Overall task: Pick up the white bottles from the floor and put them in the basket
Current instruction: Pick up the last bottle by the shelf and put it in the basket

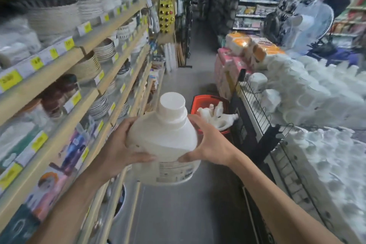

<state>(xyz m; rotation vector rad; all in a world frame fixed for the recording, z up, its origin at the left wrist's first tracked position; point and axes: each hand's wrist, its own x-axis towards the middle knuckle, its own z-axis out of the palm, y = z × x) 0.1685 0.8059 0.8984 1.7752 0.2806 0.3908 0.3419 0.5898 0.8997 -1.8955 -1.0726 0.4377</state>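
A large white bottle [164,136] with a wide white cap is held up in the middle of the aisle, its label facing down. My left hand [122,144] grips its left side and my right hand [208,142] grips its right side. Beyond it on the floor stands a red basket [200,101] holding several white bottles [215,114]. The bottle in my hands hides the basket's near left part.
Wooden shelves [83,93] with plates and bowls line the left side. A black wire rack [255,105] piled with white goods runs along the right. Stacked tissue packs [237,53] stand behind the basket. One person stands far down the aisle, another at the upper right by a fan [313,18].
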